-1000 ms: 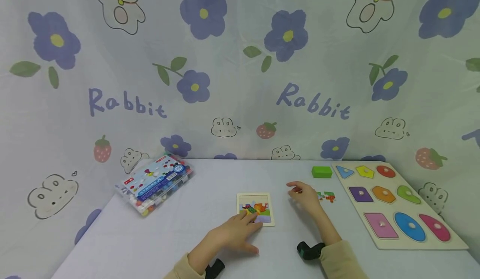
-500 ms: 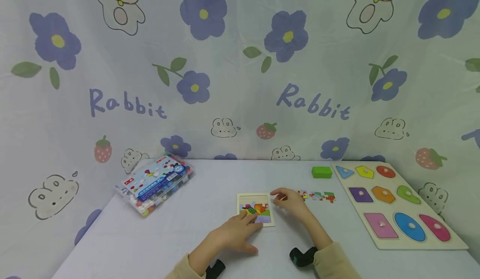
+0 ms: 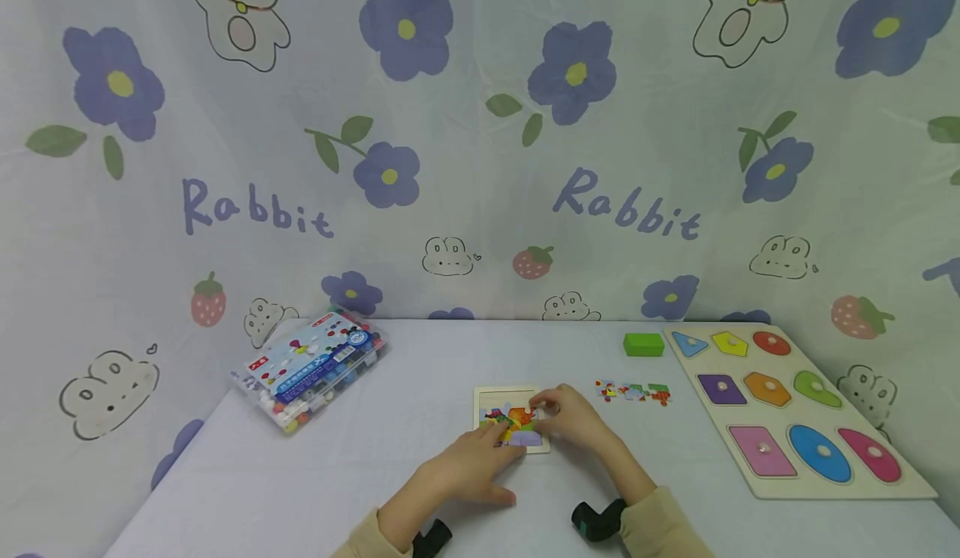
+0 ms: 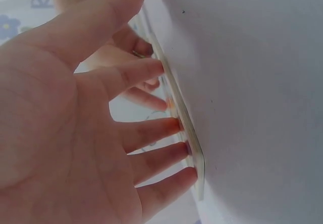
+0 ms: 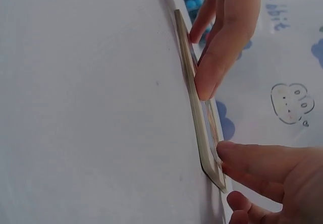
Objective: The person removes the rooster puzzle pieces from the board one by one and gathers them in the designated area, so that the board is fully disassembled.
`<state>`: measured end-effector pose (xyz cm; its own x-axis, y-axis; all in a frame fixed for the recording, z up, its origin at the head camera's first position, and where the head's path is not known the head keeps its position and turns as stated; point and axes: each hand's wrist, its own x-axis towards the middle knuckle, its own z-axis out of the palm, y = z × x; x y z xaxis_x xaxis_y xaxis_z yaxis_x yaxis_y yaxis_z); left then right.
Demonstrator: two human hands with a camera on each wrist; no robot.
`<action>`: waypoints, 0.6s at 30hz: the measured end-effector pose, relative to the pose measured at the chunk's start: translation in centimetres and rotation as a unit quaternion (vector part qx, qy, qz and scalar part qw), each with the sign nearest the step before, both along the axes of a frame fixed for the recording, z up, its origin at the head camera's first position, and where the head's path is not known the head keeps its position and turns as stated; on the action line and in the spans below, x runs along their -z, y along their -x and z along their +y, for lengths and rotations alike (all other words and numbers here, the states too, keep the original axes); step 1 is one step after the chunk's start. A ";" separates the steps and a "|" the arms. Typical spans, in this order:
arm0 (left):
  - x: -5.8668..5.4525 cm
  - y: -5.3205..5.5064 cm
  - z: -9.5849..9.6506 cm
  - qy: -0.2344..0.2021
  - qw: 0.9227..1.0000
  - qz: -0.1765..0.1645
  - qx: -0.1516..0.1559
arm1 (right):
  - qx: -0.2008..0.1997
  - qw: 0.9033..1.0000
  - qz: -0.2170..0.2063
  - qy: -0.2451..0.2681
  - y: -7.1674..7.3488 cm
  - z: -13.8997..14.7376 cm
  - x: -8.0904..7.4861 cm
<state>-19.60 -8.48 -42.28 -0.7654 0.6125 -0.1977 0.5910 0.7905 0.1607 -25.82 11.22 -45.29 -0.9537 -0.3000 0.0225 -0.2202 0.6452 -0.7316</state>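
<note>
Puzzle tray lies flat on the white cloth, in front of the person, both hands on it. Left hand comes in from the near left: fingers straight and spread, tips touching the face of the tray, nothing grasped. Its palm is clear of the tray and its thumb sticks out over the cloth. So the tray sits under the left fingertips, just ahead of the palm.

Right hand is at the tray's right side, fingers bent, thumb and forefinger at the edge. Right wrist view shows a tip touching the tray. Can't tell whether a piece is pinched there; too small, partly hidden. Tray is directly left of that hand. Visible picture is orange, green and purple, with a pale strip along the far side.

Loose pieces lie in a row beyond and right of the right hand, near it, not touching. Green block is farther back. Shape board with coloured knobbed shapes is at the right, well apart from the hands. Clear box of small coloured bits is back left. Tan sleeves, black gadget at each wrist. Flowered sheet hangs behind.
</note>
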 end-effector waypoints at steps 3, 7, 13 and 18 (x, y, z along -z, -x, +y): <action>-0.1 0.0 0.0 0.005 1.000 0.006 0.004 | 0.008 1.000 -0.003 -0.020 -0.2 -0.2 0.0; -0.2 -0.1 0.0 0.010 1.000 0.012 0.005 | 0.010 1.000 0.000 -0.015 -0.2 -0.3 0.1; 0.0 0.0 0.0 0.005 1.000 0.007 0.001 | -0.001 0.999 0.002 0.044 0.0 -0.3 0.2; 0.3 0.0 0.0 0.009 1.000 0.014 -0.001 | -0.007 0.998 0.001 0.066 0.1 -0.4 0.2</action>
